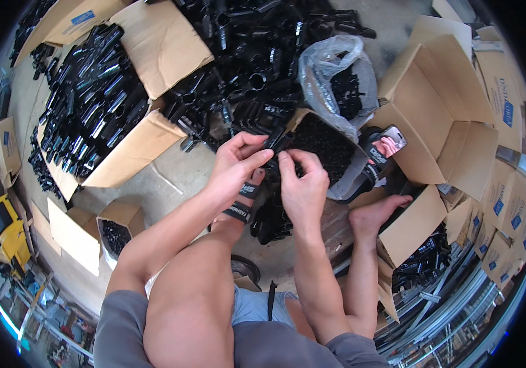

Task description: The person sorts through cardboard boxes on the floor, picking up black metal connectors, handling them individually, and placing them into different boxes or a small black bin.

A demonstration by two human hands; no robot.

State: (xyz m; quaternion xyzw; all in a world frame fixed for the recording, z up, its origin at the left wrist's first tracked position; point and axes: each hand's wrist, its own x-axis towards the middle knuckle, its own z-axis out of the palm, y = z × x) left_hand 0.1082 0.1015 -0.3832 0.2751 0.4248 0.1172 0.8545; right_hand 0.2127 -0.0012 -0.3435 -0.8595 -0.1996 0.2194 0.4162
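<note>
My left hand (238,161) is closed on a dark black plastic part (279,140), gripped between thumb and fingers in front of me. Close beside it, my right hand (304,184) has its thumb and fingertips pinched together by the part's near end. Whatever small thing those fingertips hold is hidden. Just beyond my right hand stands a lined carton of small black pieces (319,144). Similar black parts (269,113) lie piled past my hands, and more black parts (272,222) sit below them, between my legs.
At left, a large open carton (134,150) is heaped with black parts. A clear plastic bag (312,70) holds small black pieces. A phone (390,141) rests by a black sandal (370,161). An open carton (425,92) stands at right, with flattened boxes (502,202) beyond.
</note>
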